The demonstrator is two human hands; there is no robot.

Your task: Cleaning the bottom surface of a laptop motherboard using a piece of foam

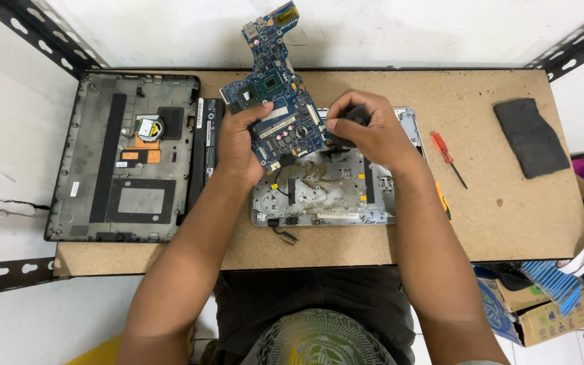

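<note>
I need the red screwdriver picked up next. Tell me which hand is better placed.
Right, probably. The right hand is nearer the red screwdriver lying on the table, though it pinches a dark part; the left hand holds up the blue circuit board.

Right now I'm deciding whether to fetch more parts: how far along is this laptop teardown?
Done: the bottom cover lies off to the side and the blue motherboard is lifted out of the dusty silver chassis. In hand: the left hand holds the board while the right hand works a small dark part at its edge. Left: the chassis looks uncleaned; the red screwdriver lies idle.
</note>
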